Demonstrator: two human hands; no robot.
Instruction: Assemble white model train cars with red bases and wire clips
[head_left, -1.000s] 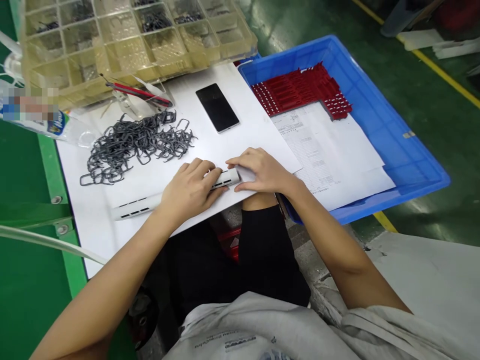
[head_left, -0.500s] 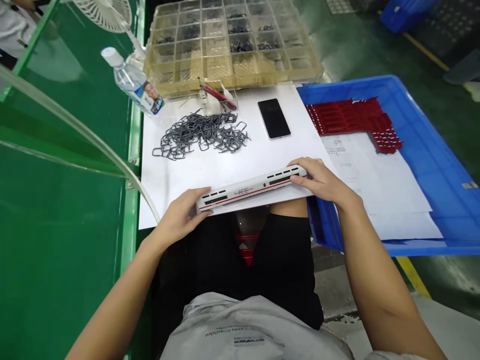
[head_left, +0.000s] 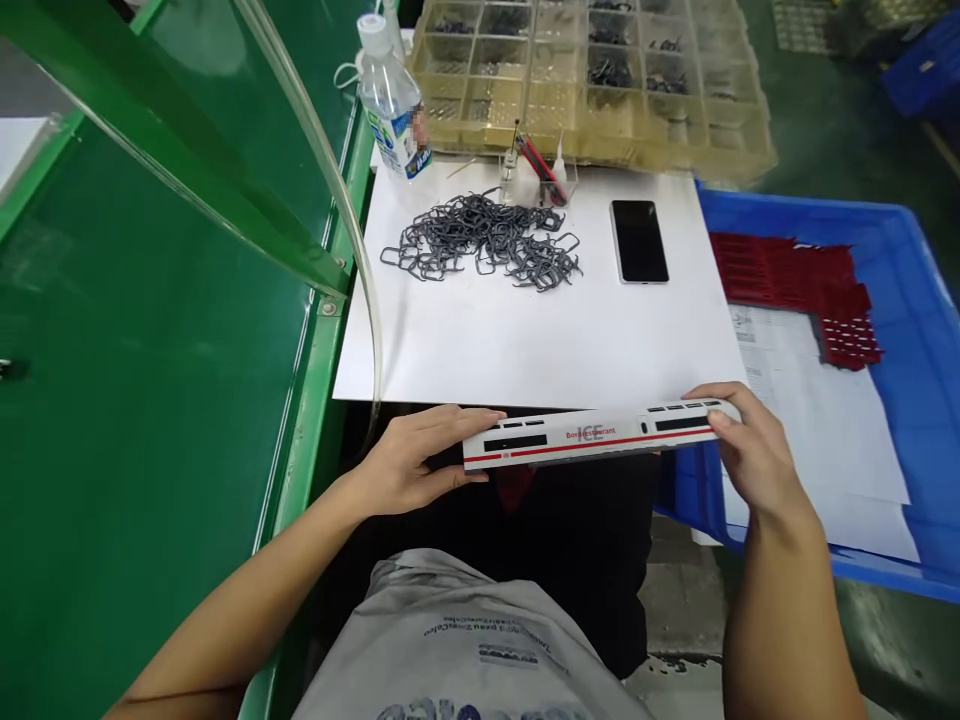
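Between my two hands is a long white model train car body (head_left: 592, 432) with a red stripe, dark window openings and the letters ICE on its side. My left hand (head_left: 416, 460) grips its left end, fingers over the top edge and thumb below. At the right end my right hand (head_left: 754, 440) is closed on it, thumb against the side face. The car is held above my lap, by the near edge of the white work sheet (head_left: 525, 345). Beyond it lies a tangled heap of thin dark grey bent plastic parts (head_left: 487, 240).
A phone (head_left: 639, 241) and a water bottle (head_left: 396, 105) rest on the sheet. Behind is a yellowed compartment box (head_left: 555, 130). On the right, a blue bin (head_left: 919, 420) holds dark red parts (head_left: 795, 275) and papers. A clear hose (head_left: 341, 180) hangs at left.
The view has shifted, so the table things appear farther right. The train car has come nearer to my body, off the sheet's edge, and its side faces me more squarely. Both hands keep hold.
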